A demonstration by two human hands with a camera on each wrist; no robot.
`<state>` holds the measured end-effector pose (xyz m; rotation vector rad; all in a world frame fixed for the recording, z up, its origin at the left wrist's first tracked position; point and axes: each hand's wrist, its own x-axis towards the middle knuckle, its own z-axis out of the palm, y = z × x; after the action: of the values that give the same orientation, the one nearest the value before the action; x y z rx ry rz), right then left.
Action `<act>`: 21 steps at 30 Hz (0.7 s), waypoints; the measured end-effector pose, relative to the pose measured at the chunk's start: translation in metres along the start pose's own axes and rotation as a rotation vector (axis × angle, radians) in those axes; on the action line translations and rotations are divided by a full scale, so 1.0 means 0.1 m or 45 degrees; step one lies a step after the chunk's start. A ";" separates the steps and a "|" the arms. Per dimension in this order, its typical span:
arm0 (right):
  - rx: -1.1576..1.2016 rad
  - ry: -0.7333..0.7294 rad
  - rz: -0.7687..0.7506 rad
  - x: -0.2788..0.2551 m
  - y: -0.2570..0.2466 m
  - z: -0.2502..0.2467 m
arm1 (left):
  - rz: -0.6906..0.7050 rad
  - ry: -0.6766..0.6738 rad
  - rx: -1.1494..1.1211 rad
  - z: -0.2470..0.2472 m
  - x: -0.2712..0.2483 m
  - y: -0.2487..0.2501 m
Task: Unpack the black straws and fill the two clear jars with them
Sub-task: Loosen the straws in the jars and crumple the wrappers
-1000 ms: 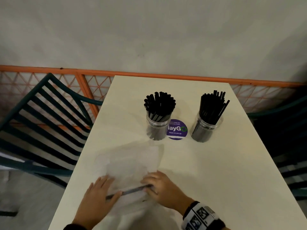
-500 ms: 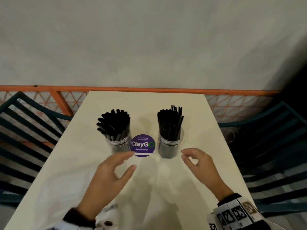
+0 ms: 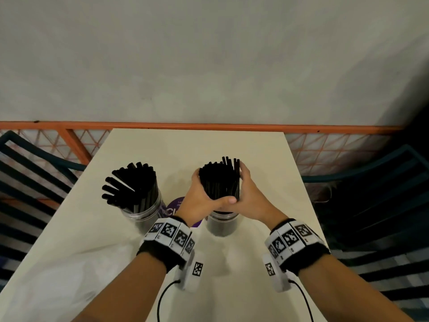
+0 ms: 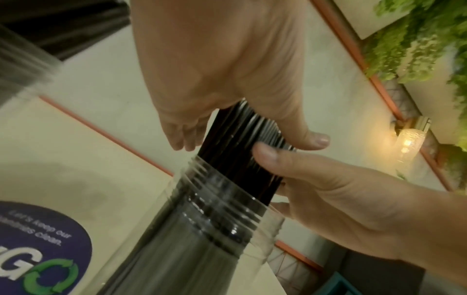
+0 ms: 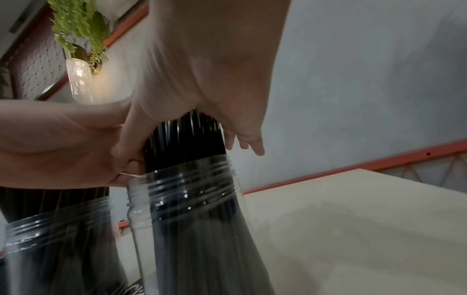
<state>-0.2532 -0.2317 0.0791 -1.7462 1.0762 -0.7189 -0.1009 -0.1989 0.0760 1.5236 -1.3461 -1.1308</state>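
Note:
Two clear jars stand on the cream table (image 3: 267, 159), both packed with upright black straws. The left jar (image 3: 142, 212) holds a fanned-out bunch (image 3: 132, 184) and nobody touches it. Above the right jar (image 3: 221, 225), both hands clasp its straw bundle (image 3: 219, 180). My left hand (image 3: 199, 198) wraps it from the left and my right hand (image 3: 249, 194) from the right, thumbs meeting at the front. The left wrist view shows the left hand (image 4: 227, 79) curled round the straws (image 4: 235, 159) just above the jar's threaded neck (image 4: 215, 209). The right wrist view shows the right hand (image 5: 202, 69) on the same bundle (image 5: 184, 143).
A round purple sticker (image 3: 173, 209) lies between the jars. A crumpled clear plastic wrapper (image 3: 46, 287) rests on the table's near left. Dark green slatted chairs stand at the left (image 3: 34, 182) and right (image 3: 383, 194). An orange rail (image 3: 209, 126) and a wall close the far edge.
Both hands have left the wrapper and the loose straw at the near edge, reached forward, and closed round the straws in the right jar.

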 end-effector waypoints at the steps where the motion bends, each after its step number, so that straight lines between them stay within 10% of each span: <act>1: 0.022 0.005 -0.003 0.07 0.03 0.05 | 0.010 0.011 -0.021 0.02 0.07 0.01; 11: 0.086 0.325 -0.034 0.00 0.17 0.33 | 0.303 0.028 -0.103 0.13 0.05 -0.13; 21: -0.270 0.263 -0.106 0.10 0.33 0.37 | 0.209 -0.099 -0.129 0.09 0.14 -0.28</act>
<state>-0.2296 -0.2317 0.0344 -1.9375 1.2630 -0.8788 -0.1007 -0.2096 0.0455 1.2843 -1.4161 -1.1458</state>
